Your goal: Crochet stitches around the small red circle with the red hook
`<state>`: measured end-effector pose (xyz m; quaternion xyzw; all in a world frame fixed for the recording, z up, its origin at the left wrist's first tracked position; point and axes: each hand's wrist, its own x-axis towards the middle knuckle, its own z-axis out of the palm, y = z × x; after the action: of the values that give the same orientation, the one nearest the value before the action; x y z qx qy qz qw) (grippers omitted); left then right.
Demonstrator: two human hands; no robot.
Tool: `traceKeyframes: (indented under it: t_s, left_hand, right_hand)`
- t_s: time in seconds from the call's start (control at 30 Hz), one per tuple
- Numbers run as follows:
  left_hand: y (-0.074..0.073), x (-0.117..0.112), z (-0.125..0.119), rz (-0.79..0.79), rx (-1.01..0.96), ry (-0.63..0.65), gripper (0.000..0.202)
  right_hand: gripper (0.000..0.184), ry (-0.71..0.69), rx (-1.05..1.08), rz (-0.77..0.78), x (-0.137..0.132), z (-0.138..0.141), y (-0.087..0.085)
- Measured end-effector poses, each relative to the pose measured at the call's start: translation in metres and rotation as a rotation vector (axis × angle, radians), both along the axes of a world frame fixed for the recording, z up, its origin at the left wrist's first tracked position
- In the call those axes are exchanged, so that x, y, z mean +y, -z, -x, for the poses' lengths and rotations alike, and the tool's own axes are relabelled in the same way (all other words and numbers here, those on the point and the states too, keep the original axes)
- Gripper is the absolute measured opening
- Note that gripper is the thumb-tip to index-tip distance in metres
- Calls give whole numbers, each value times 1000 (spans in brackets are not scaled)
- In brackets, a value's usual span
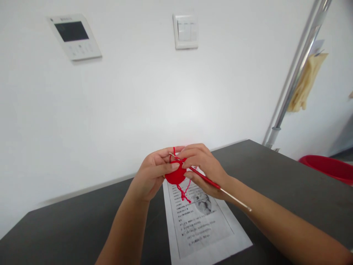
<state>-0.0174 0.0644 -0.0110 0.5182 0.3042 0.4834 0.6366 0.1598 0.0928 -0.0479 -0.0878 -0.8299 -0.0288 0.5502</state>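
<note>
Crochet in hand above the table's (289,184) far edge: our left hand (151,173) pinches a small red disc (175,177), our right hand (205,167) grips the hook (209,181) at its rim; seemingly early work, tail (184,193) loose over the printed sheet (204,228).

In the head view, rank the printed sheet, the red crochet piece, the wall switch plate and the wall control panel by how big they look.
1. Printed sheet, clearly largest.
2. Wall control panel.
3. Wall switch plate and red crochet piece look about alike; the crochet piece is partly hidden by the left hand and nearer the camera, so no ranking between them.
</note>
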Motion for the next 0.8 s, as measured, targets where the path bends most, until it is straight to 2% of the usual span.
traceKeyframes:
  t_s: [0.1, 0.2, 0.4, 0.53, 0.63, 0.8]
  left_hand:
    - [-2, 0, 4, 39, -57, 115, 30]
    - [-1, -2, 1, 39, -89, 145, 33]
    - [1, -5, -3, -2, -57, 102, 35]
    - [-4, -7, 0, -44, -143, 22, 35]
    - [-8, -8, 2, -88, -180, -28, 31]
    - [-11, -12, 2, -58, -160, 2, 27]
  right_hand:
    - [9, -103, 14, 53, -6, -8, -12]
    - [7, -157, 30, 96, -8, -11, -17]
    - [15, -175, 36, 55, -5, -14, -17]
    - [17, -185, 86, 62, -9, -14, -18]
    - [14, -232, 147, 161, -14, -13, -18]
    - [13, -413, 202, 356, -19, -12, -18]
